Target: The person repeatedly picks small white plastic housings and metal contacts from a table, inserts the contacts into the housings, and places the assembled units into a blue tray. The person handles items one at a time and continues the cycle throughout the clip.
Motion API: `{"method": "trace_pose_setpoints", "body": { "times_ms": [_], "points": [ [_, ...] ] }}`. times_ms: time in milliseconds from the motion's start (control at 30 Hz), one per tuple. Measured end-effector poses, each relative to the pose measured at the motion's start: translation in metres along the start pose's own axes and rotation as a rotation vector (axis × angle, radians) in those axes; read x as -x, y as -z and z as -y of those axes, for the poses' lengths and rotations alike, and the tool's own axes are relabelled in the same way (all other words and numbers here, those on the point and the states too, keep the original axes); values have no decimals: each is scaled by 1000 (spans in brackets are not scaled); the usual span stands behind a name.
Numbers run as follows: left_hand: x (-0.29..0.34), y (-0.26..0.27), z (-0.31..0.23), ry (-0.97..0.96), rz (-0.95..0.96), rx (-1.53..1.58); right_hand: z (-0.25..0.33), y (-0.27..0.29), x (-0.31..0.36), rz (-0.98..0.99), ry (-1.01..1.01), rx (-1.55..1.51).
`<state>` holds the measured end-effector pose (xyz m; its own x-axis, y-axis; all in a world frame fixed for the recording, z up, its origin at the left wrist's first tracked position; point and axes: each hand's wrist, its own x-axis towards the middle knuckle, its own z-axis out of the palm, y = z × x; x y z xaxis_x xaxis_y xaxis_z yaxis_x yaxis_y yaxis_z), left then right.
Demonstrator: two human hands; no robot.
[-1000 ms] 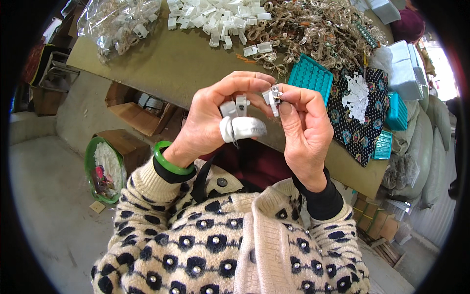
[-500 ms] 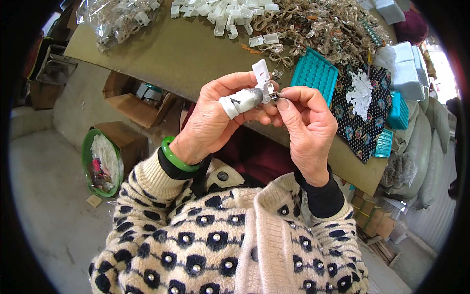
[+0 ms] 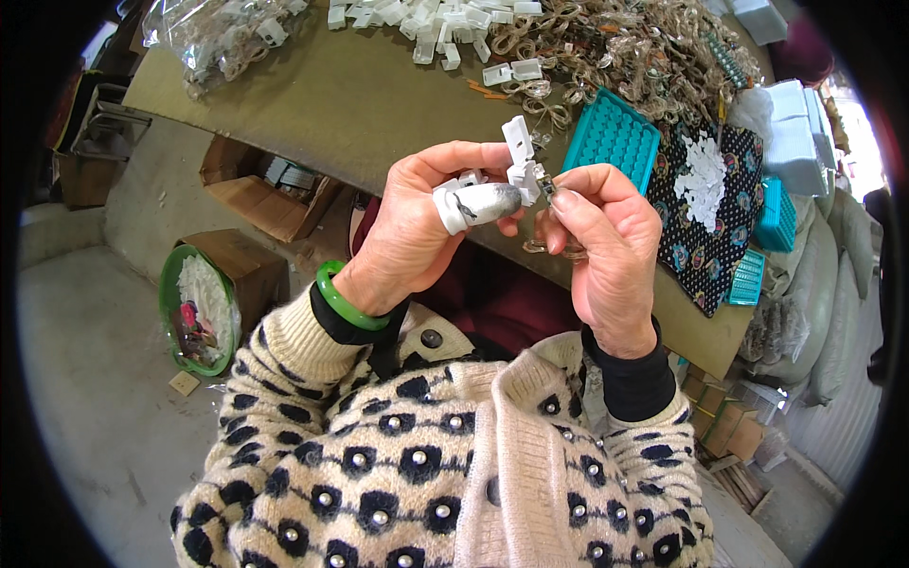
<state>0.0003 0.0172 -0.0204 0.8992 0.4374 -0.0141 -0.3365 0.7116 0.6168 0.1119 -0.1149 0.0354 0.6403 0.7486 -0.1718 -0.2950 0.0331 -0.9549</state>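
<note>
My left hand (image 3: pixel 402 213) is closed on a small white plastic case (image 3: pixel 518 139) whose hinged lid stands up. Its thumb wears a white wrap (image 3: pixel 483 204) with a grey, worn tip. Between the thumb and forefinger of my right hand (image 3: pixel 611 232) is a small dark-and-silver electronic part (image 3: pixel 545 180), held at the right edge of the case. Whether the part touches the case I cannot tell. Clear cable (image 3: pixel 536 246) loops below my right fingers. The fingers of my left hand behind the case are partly hidden.
On the table (image 3: pixel 312 114) lie a pile of white cases (image 3: pixel 445 24), a heap of clear cables (image 3: pixel 625 57), a teal tray (image 3: pixel 611 142) and white pieces (image 3: pixel 701 180) on a patterned cloth (image 3: pixel 682 246). A green basket (image 3: pixel 169 303) and cardboard box (image 3: pixel 227 189) stand left.
Both hands have shifted slightly right. The electronic part has turned more upright and shows more clearly beside the case. Cable loops now show below my right fingers.
</note>
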Motion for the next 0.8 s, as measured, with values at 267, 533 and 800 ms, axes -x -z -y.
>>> {"method": "trace_pose_setpoints", "body": {
  "times_ms": [267,533,800],
  "points": [
    [-3,-6,8,-114,-1,-142,2,-3,7,-24,14,102],
    [-1,-15,5,-53,-77,-54,-13,-1,4,15,503,419],
    [2,-25,5,-115,-223,-351,-24,1,3,-100,993,960]
  ]
}}
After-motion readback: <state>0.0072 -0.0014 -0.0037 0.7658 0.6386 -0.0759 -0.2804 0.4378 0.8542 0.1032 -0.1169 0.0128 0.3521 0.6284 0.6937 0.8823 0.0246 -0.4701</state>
